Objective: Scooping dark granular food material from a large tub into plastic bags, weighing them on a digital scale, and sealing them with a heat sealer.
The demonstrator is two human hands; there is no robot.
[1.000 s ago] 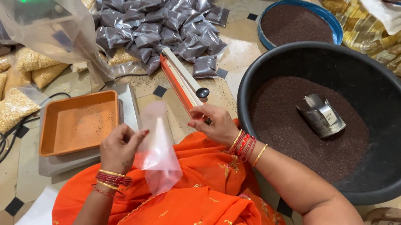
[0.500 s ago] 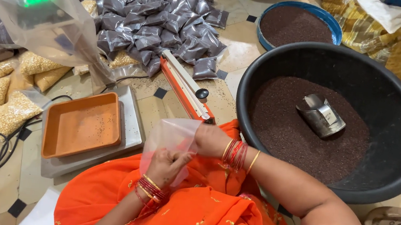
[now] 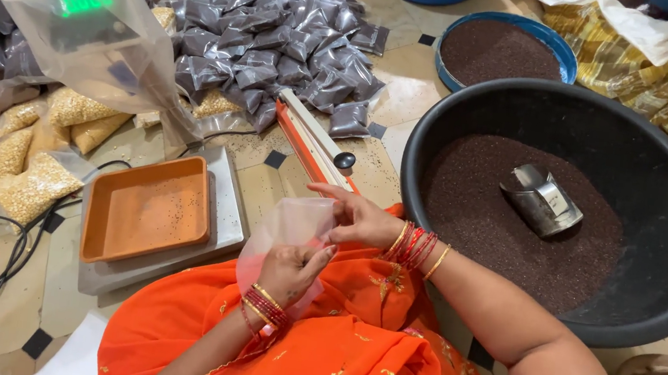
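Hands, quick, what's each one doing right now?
Left hand: closed on the lower part of the clear plastic pouch.
Right hand: pinching the pouch's top edge.

**Both hands raised over the lap, fingers pinching**

The left hand (image 3: 291,268) comes up from the lower middle, wrist bent back, palm turned toward the body, thumb and fingertips pressed together in a pinch. Red and gold bangles ring its wrist. The right hand (image 3: 356,218) reaches in from the right on a bare forearm that crosses the lap, knuckles up, fingers stretched leftward, thumb closed against them. It also wears bangles at the wrist. The two hands sit close together, left just below right.
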